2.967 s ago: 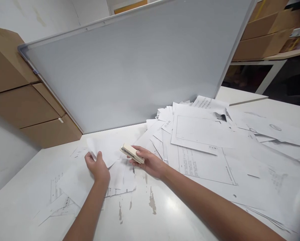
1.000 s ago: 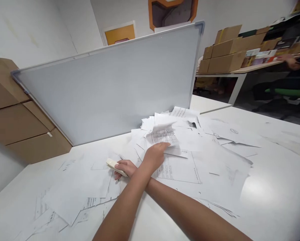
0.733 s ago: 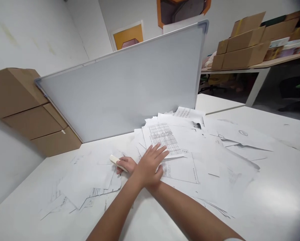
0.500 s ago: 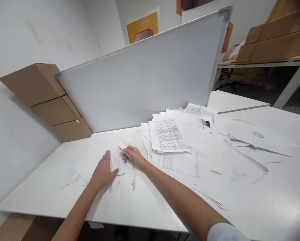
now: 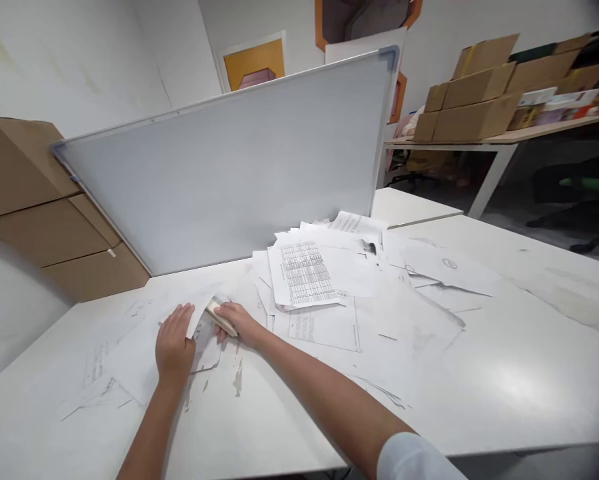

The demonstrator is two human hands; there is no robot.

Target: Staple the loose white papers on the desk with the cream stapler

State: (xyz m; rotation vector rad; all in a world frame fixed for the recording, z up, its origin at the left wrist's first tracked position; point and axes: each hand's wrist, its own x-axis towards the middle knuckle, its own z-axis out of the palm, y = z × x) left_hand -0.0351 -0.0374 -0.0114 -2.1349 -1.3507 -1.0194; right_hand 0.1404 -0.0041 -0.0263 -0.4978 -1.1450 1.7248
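The right hand (image 5: 242,323) is grasping a cream stapler (image 5: 221,320), fingers wrapping around its body, and the tool's front end is pointing at a raised sheet (image 5: 198,316) curling up just beside it. The left hand (image 5: 175,341) is touching that sheet from the other side; whether its grip is pinching the paper or merely steadying it cannot be told from this view. Both hands are working low over the counter (image 5: 279,427), where a spread of papers (image 5: 129,360) is lying beneath and to the left of the left hand, edges overlapping unevenly. Progress is being judged as partial: one sheet is standing at the stapler, but no finished bundle is showing (a staple would be too small to make out here). A larger heap of papers (image 5: 354,272), topped by a printed grid sheet (image 5: 307,273), is lying to the right with neither hand touching it, its sheets sitting at odd angles, so much handling appears to be outstanding. Behind, a whiteboard (image 5: 229,173) is standing beside cardboard boxes (image 5: 99,275).
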